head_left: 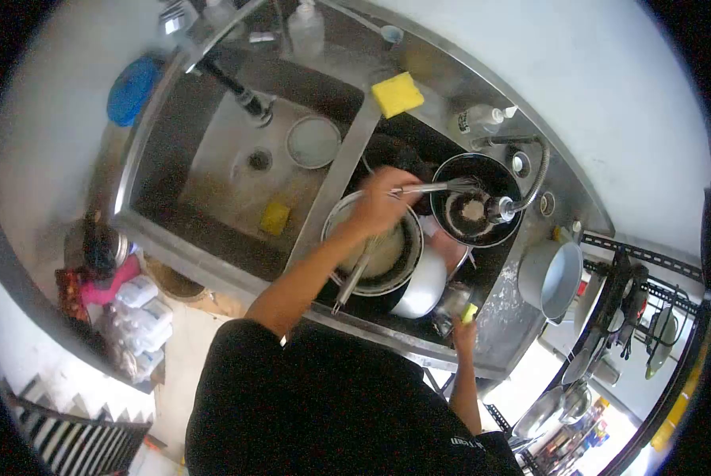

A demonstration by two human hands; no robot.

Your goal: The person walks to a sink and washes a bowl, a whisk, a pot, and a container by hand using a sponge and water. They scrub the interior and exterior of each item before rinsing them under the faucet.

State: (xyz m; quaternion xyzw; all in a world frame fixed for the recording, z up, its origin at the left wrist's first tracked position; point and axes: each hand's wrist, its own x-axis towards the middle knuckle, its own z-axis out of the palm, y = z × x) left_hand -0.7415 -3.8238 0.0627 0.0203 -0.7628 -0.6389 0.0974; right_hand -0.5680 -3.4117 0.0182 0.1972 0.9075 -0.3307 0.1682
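Observation:
My left hand reaches over the right sink basin, its fingers closed round the handle of a metal whisk. The whisk's wire end lies over a dark round pan with pale residue inside. Below my left hand sits a large pot with cloudy liquid, and a metal utensil handle crosses its rim. Near the basin's front right edge, my right hand is closed on a yellow sponge. A silver bowl and a blurred clear item lie beside it.
The left basin holds a round lid or dish and a yellow sponge. Another yellow sponge rests on the back ledge. A spray faucet hangs over the dark pan. A grey pot stands on the right counter.

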